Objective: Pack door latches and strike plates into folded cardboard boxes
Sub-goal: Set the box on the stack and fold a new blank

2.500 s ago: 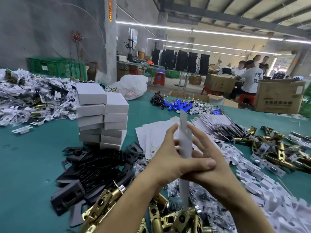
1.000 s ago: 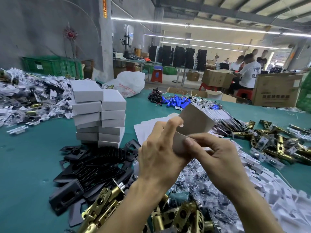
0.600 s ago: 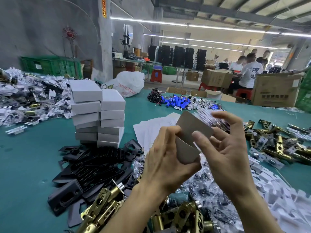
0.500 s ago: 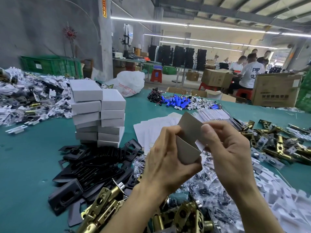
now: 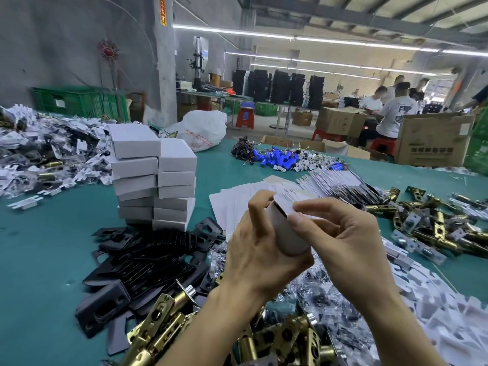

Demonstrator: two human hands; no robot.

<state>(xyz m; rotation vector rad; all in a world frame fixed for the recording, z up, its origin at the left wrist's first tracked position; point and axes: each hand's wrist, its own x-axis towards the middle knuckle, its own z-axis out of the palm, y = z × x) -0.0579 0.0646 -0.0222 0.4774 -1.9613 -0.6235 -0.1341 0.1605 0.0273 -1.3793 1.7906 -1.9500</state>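
Centre frame, I see the left hand (image 5: 258, 252) grip wrapped round a cardboard box (image 5: 287, 231), steadying it, I judge, while the right hand (image 5: 343, 241) pinches its top flap between thumb and forefinger. Brass door latches (image 5: 158, 328) and strike plates (image 5: 148, 260) wait on the table (image 5: 39, 260) below; closed boxes (image 5: 155, 180) stack upper left.

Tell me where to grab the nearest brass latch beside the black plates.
Pinch the brass latch across its long flat body, mid-length, from above and the left: it lies diagonally atop the pile, bolt tip pointing away, the left forearm close on its right.
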